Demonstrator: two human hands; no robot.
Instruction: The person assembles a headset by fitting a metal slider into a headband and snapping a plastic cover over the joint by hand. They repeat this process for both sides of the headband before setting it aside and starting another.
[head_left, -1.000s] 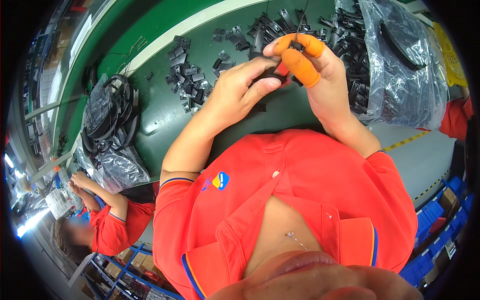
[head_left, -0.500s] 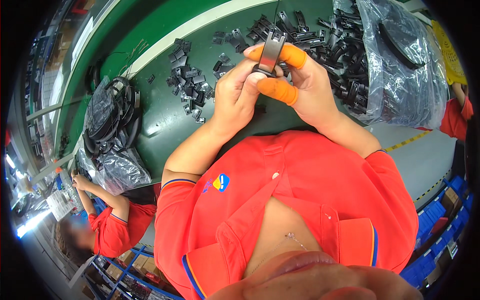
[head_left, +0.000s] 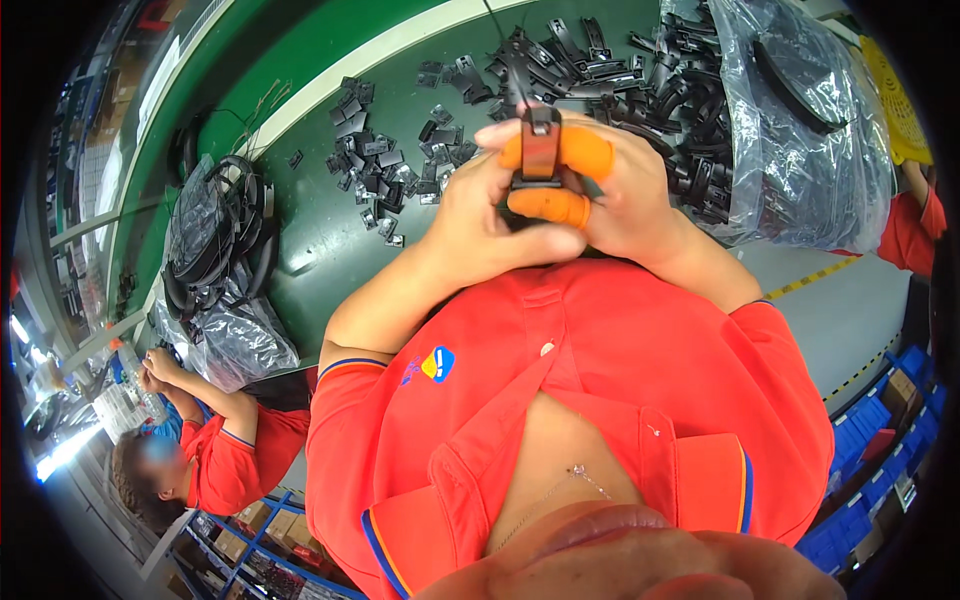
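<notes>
In front of my chest, both hands meet around a glossy black plastic part (head_left: 541, 150) with a thin dark cable running up from its far end. Orange finger cots cover the thumb and forefinger of my right hand (head_left: 632, 190), which pinch the part from the right. My left hand (head_left: 468, 212) wraps it from the left, its thumb stretched below the right thumb. The part's lower end is partly hidden by fingers. Beyond the hands, small black plates (head_left: 385, 165) and curved black clip-like pieces (head_left: 690, 120) lie heaped on the green table (head_left: 310, 215).
On the right stands a clear plastic bag (head_left: 800, 170) with black curved parts. At left, black headbands (head_left: 225, 225) with cables rest on another clear bag (head_left: 235, 335). A co-worker in red (head_left: 245, 440) sits at lower left. Blue bins (head_left: 860, 430) line the lower right.
The black part has come lower and tipped, so its far end and cable show differently. My left thumb has slid down off it and lies stretched below the right thumb.
</notes>
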